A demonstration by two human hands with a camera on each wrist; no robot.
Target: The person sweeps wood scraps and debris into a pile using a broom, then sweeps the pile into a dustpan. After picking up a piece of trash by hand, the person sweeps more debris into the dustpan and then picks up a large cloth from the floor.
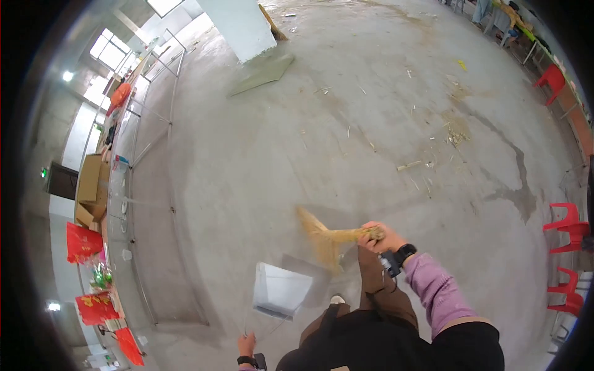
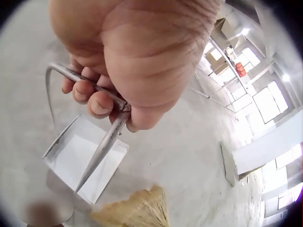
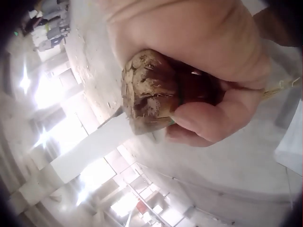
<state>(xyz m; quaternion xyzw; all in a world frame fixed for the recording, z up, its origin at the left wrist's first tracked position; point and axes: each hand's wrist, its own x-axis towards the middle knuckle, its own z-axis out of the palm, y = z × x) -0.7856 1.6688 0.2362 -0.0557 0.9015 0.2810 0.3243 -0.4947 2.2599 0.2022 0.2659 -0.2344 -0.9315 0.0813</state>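
My right hand [image 1: 378,236] grips a straw broom [image 1: 340,235] by its handle end. In the right wrist view, fingers and thumb curl round the broom's rough, cut butt [image 3: 147,92]. The bristles fan out to the left over the concrete, blurred in the head view. Low on the left, my left hand [image 1: 247,344] holds the thin metal handle [image 2: 106,139] of a dustpan, its fingers hooked round the bar in the left wrist view. The white dustpan [image 1: 281,288] hangs in front of that hand, near the bristles' tips [image 2: 137,208].
Straw debris [image 1: 456,135] and sticks lie scattered on the floor to the right, by a dark wet streak [image 1: 520,167]. A pillar [image 1: 238,28] stands ahead with a flat board [image 1: 263,75] at its foot. Red chairs [image 1: 564,224] line the right; a metal frame [image 1: 172,210] and boxes line the left.
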